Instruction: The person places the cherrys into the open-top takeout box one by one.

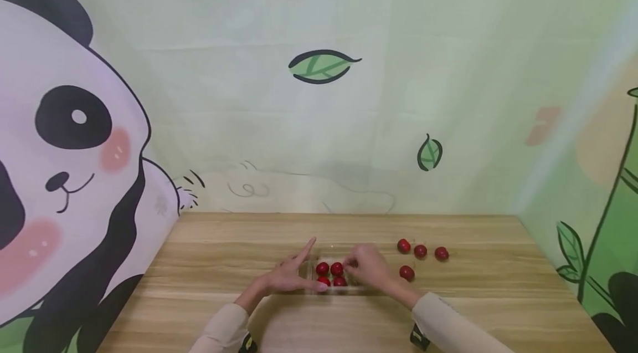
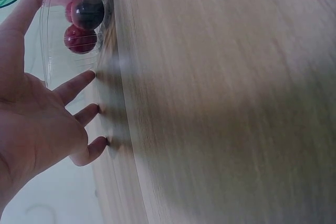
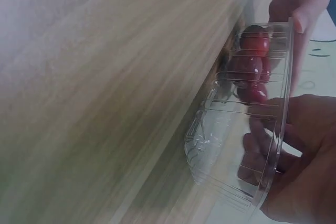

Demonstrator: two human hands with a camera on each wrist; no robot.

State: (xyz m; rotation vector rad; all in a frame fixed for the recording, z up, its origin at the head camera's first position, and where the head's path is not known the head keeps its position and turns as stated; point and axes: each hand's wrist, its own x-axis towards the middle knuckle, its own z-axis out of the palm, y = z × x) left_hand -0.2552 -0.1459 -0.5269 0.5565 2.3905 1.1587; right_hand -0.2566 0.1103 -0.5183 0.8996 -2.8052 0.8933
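Note:
A clear plastic box (image 3: 231,108) lies on the table with several red cherries (image 1: 322,269) clustered in its left part. My left hand (image 1: 289,276) is at the box's left end, fingers spread and thumb resting on the near rim. In the left wrist view the fingertips (image 2: 86,77) of that hand reach down to the tabletop beside the box. My right hand (image 1: 368,265) reaches over the rim into the box, its fingers curled. They pinch the back right cherry (image 1: 337,269); the exact contact is partly hidden.
Several loose cherries (image 1: 420,251) lie on the wooden table (image 1: 488,275), right of the box, one of them close to my right wrist. Behind the table hangs a printed cloth (image 1: 239,120) with a panda and leaves.

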